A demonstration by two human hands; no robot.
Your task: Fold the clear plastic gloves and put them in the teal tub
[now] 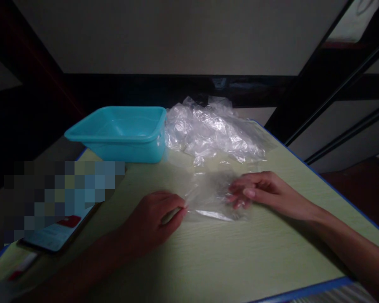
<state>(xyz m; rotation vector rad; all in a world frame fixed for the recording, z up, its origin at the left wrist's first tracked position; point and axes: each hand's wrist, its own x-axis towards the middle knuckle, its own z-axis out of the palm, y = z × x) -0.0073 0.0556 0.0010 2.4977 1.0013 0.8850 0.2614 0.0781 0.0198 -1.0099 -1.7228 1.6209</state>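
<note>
In the head view, taking the clock's centre as the thin clear bag (208, 193), I can see that bag stretched loosely between two bare hands, low over a pale table (214, 263) with a blue edge. Between eight and nine o'clock, the left hand (156, 216) has its thumb and forefinger together on the side of the plastic, a small, definite pinch. At three o'clock the right hand (270, 191) is harder to read: its curled fingers show blurred through the film, the thumb in front, and I can't tell whether they sit inside the bag or behind it, or grip it at all.

At twelve lies a heap of crumpled clear plastic (214, 130); at ten, close beside it, stands a turquoise tub (132, 149). Near nine is a phone (47, 240), much of it masked, and at eight a little red-and-white object (28, 261) too blurred to name.

To my eye, the step in hand is handling this single bag, one side held and the other being worked. The next move seems to call for a gentle left pinch and the right thumb set firmly against its fingers, since film this thin would probably cling and crease.
</note>
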